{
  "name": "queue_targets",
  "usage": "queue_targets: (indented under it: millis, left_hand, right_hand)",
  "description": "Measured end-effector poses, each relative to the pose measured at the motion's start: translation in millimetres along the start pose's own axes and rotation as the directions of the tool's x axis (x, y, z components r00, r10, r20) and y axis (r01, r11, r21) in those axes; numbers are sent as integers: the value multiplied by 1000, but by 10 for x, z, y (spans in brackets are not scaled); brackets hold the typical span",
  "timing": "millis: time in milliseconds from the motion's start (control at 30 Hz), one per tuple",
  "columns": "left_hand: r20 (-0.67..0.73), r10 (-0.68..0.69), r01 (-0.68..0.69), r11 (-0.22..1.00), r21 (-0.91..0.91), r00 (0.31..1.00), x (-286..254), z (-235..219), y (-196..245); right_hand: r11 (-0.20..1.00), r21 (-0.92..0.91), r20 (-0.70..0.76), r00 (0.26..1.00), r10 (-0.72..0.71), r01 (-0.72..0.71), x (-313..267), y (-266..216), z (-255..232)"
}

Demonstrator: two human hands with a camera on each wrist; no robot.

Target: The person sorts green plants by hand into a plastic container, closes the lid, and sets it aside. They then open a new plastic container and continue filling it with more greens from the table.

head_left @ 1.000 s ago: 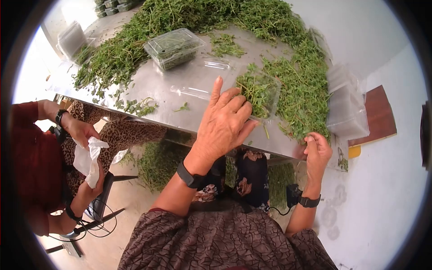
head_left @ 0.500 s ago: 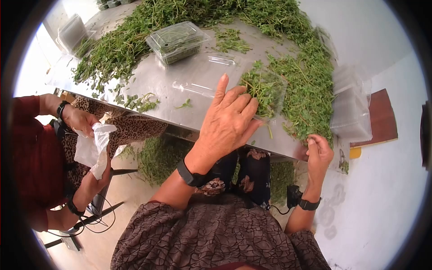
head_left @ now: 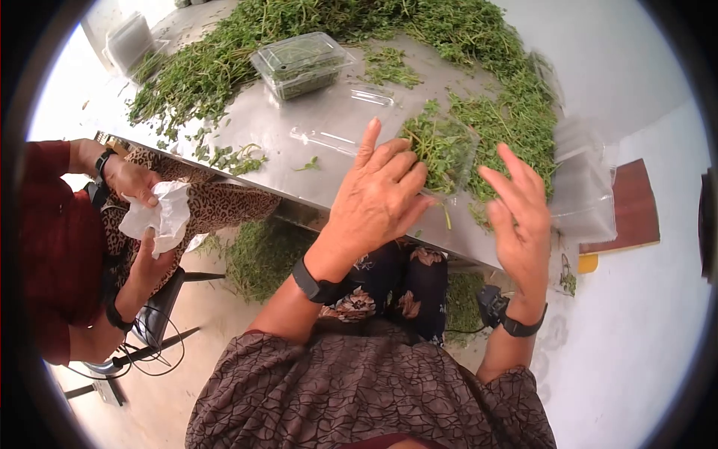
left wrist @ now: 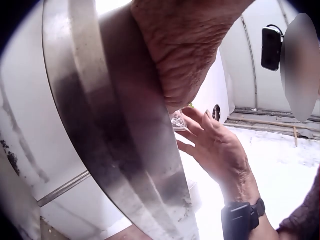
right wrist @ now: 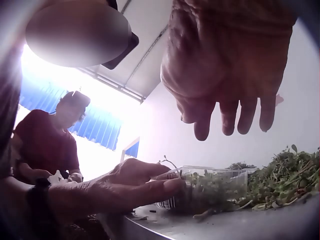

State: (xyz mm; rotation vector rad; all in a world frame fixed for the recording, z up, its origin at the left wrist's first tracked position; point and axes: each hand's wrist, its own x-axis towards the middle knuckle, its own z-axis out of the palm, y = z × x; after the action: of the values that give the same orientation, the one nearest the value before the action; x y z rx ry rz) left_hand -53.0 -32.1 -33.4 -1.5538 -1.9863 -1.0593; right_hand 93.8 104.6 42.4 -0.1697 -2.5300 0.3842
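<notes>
An open clear plastic clamshell box [head_left: 465, 150] lies near the table's front edge, its lid [head_left: 321, 138] folded back flat to the left. Leafy green sprigs [head_left: 434, 153] fill its base. My left hand [head_left: 381, 187] holds the near left side of the base, its fingers bent at the rim and the index finger pointing forward. In the right wrist view the left thumb lies along the box wall. Raised to the right of the box, my right hand [head_left: 520, 217] has its fingers spread and holds nothing; the right wrist view shows its palm [right wrist: 230, 70] above the greens.
Heaped greens [head_left: 508, 135] curve around the table's back and right. A closed, filled clamshell [head_left: 303, 63] stands behind the open one. Stacked plastic boxes [head_left: 583, 191] are at the right edge. To the left, another person holds a crumpled white sheet [head_left: 161, 217].
My right hand has lifted from the greens at the table's front right, come closer to the box and opened its fingers. The left hand stays at the box.
</notes>
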Motion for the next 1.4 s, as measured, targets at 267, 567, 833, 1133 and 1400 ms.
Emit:
queue_targets:
  millis: [267, 567, 833, 1133, 1400]
  left_hand:
    - [-13, -4, 4, 1000, 27, 1000, -4, 6, -8]
    - [-20, -5, 5, 1000, 28, 1000, -4, 13, -4]
    - [5, -4, 4, 1000, 28, 1000, 1, 2, -6]
    - [-34, 46, -45, 999, 27, 998, -6, 17, -37]
    - [-47, 57, -60, 996, -65, 997, -20, 35, -67]
  right_hand:
    - [994, 46, 132, 985, -109, 104, 208, 112, 335]
    - [992, -99, 192, 980, -55, 75, 258, 276, 475]
    - [987, -157, 242, 970, 1, 38, 327, 266, 359]
    - [999, 18, 138, 990, 26, -29, 633, 313, 255]
    - [988, 76, 298, 942, -153, 137, 781, 294, 431]
